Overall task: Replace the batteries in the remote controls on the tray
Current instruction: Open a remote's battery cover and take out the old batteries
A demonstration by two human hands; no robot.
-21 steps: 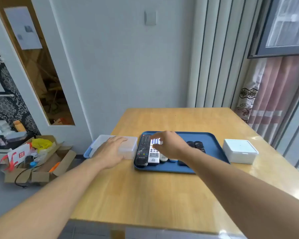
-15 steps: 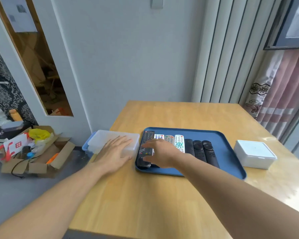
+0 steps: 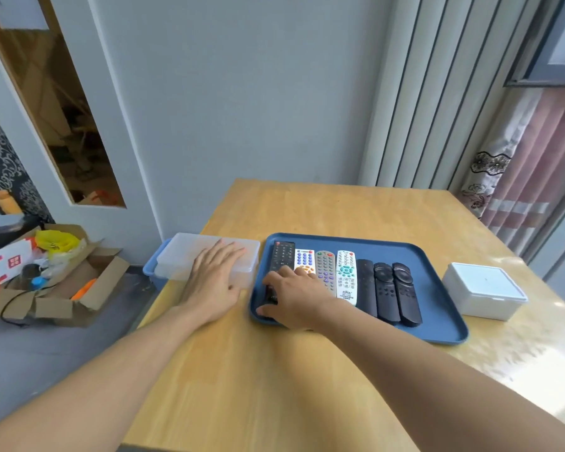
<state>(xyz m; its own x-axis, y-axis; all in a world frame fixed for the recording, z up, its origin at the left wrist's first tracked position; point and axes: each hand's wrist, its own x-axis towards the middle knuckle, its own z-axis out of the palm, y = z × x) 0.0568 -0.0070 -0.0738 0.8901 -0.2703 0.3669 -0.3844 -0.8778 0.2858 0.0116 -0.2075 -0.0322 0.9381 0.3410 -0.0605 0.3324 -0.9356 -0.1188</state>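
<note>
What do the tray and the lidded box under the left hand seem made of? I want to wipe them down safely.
The tray looks like matte blue moulded plastic, with a rounded raised rim and even colour. The lidded box looks like frosted translucent plastic: cloudy, with a blue container showing beneath it.

The surface (image 3: pixel 274 386) is a light wooden tabletop. A blue tray (image 3: pixel 437 308) lies flat on it. Left of the tray, a translucent lidded box (image 3: pixel 183 256) sits at the surface edge, overhanging a blue bin (image 3: pixel 150 272) beside the surface. Right of the tray, just apart from it, stands a white square box (image 3: pixel 485 290). The left hand (image 3: pixel 214 282) rests its heel on the surface, left of the tray.
</note>
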